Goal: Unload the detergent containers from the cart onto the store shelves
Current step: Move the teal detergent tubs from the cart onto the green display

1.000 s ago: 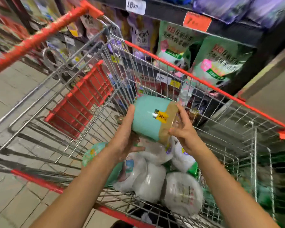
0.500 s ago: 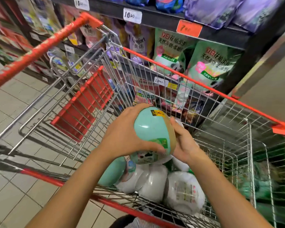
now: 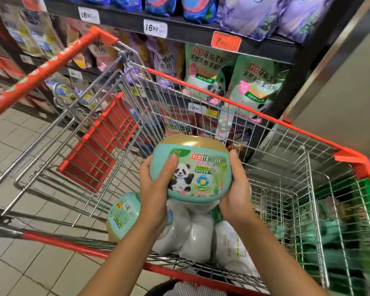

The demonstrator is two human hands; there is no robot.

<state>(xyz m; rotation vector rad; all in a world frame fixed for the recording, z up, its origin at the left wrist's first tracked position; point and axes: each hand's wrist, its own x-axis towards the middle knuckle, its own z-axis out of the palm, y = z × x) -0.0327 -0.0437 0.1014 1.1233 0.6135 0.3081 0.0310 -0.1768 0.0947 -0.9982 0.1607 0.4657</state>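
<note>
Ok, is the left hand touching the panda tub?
Touching. Head view shows the left hand gripping the panda tub, thumb pressed across its label.

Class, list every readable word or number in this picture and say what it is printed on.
"16 90": white price tag on the shelf edge.
"7+2": green detergent tub.
"金纺": purple pouch.
"天然衣物": green pouch.
Other tags and small print: too blurred to read.

Above the left hand (image 3: 154,189) and right hand (image 3: 236,189), which hold the green tub (image 3: 192,169), the cart (image 3: 350,160) is open-topped. Beyond them its far wire wall (image 3: 201,112) rises before the shelf (image 3: 201,33), which is packed with green pouches (image 3: 259,82). Beneath them white containers (image 3: 199,236) crowd the basket; to their right the basket offers open room.
</note>
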